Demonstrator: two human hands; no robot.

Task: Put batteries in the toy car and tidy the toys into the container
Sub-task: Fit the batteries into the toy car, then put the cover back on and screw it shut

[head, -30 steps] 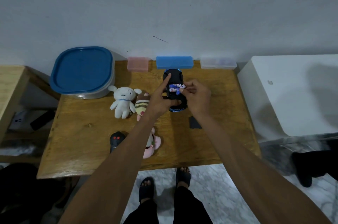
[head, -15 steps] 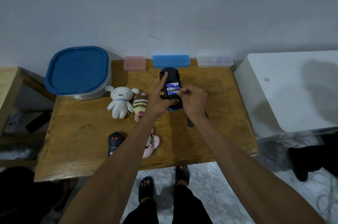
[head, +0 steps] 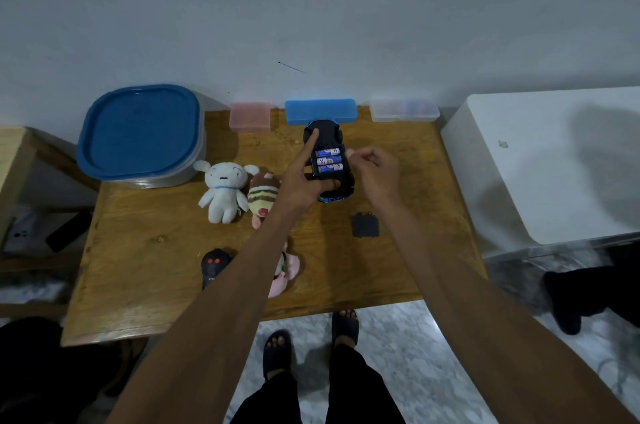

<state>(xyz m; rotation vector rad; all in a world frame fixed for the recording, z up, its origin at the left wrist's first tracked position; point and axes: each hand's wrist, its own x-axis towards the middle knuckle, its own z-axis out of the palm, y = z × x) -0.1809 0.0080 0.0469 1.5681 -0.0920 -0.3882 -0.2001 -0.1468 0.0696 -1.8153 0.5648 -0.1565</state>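
The toy car [head: 327, 160] lies belly-up near the middle of the desk's far edge, its long axis running from the far edge toward me, nose almost touching the blue box [head: 320, 110] against the wall. Three batteries [head: 329, 160] sit side by side across the open compartment, so I judge the loading done and the cover next.

That battery cover [head: 364, 225] is the thing the coming move turns on. It lies flat on the desk [head: 156, 250], nearer me than the car and toward the right edge, just beside my right forearm. My right hand [head: 375, 169] is the nearer one: it hangs just right of the compartment, fingers curled loosely with thumb and forefinger close together, and I see nothing pinched between them. To reach the cover it must draw back toward me and slightly right.

My left hand [head: 304, 181] pins the car, forefinger stretched along its left flank toward the nose, thumb pressed across the near end; its grip is closed on the car. Both arms reach straight out over the near edge.

Further left lie the white plush [head: 223, 190], the striped plush [head: 263, 197], a pink plush [head: 287, 271] half under my left forearm, and the remote [head: 214, 266]. The container [head: 140, 136], lid on, sits at the far-left corner.
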